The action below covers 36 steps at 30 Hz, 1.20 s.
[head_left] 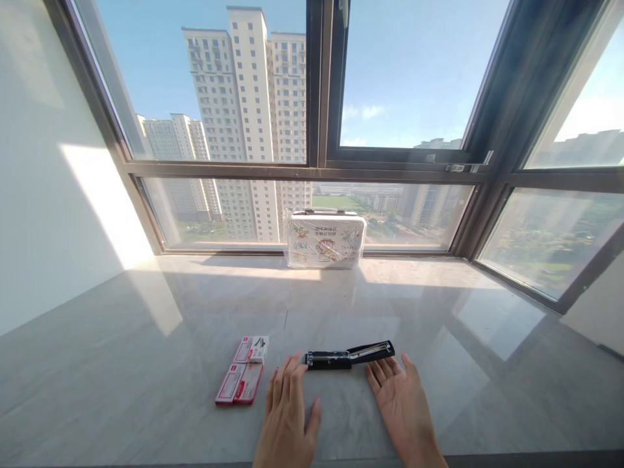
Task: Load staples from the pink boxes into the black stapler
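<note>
A black stapler (327, 359) lies opened out on the grey marble sill, its metal staple channel showing. Its right-hand arm (373, 351) tilts up to the right. My left hand (288, 413) is at the stapler's left end, palm down, fingers stretched out and thumb apart. Its fingertips are at the base's end; whether they press on it I cannot tell. My right hand (402, 403) is turned palm up, fingers spread, with the fingertips just below the raised arm and the thumb to its right. Neither hand is closed around the stapler.
Several small red and white boxes (242, 370), one picturing a stapler, lie together left of my left hand. A white plastic-wrapped case (325, 242) with cartoon prints stands against the window. Dark window frames (319, 170) border the marble sill (160, 364).
</note>
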Each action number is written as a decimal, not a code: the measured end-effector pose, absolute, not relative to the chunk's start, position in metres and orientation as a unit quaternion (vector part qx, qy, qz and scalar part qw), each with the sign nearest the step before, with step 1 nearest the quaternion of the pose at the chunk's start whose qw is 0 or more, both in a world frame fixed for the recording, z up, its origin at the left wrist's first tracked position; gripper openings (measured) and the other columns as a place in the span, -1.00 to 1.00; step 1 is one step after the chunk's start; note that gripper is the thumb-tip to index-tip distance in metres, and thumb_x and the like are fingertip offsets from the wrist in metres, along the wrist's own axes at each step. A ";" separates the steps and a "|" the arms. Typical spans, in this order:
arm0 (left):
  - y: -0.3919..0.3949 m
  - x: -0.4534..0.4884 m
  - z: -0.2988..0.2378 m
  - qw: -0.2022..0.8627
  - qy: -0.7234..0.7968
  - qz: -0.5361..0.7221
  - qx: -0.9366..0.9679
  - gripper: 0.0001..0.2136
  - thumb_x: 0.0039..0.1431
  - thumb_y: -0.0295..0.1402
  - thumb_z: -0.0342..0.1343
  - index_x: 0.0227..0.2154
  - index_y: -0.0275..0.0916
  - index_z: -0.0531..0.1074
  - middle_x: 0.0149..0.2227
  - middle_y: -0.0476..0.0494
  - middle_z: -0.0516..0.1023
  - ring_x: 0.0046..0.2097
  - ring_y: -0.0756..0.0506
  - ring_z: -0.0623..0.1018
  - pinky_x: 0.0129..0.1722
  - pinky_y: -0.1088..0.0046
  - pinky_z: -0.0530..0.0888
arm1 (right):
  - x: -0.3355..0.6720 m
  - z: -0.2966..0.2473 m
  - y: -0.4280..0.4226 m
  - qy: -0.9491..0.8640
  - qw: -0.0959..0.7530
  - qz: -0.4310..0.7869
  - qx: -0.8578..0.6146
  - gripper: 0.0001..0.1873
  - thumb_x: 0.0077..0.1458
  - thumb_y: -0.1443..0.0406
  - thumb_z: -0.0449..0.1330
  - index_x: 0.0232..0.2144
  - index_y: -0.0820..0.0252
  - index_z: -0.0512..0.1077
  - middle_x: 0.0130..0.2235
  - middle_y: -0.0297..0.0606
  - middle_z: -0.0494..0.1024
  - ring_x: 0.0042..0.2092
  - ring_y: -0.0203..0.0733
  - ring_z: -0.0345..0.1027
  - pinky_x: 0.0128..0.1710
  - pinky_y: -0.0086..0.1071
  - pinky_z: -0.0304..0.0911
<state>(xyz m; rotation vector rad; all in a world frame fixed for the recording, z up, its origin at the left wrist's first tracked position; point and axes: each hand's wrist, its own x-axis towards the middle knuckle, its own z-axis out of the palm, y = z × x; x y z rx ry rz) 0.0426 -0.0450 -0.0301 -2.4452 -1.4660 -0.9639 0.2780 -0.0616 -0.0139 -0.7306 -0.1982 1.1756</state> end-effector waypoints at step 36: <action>-0.041 0.037 -0.003 -0.260 -0.407 -0.305 -0.821 -0.46 0.07 -0.46 0.22 0.15 -0.02 0.38 -0.03 -0.07 0.56 0.04 -0.17 0.48 0.08 0.30 0.41 | 0.258 0.047 -0.062 -0.726 0.197 0.166 -0.637 -0.85 0.01 0.27 0.24 -0.39 -0.05 0.64 -0.50 -0.37 0.58 -0.41 -0.19 0.41 -0.42 -0.41 0.00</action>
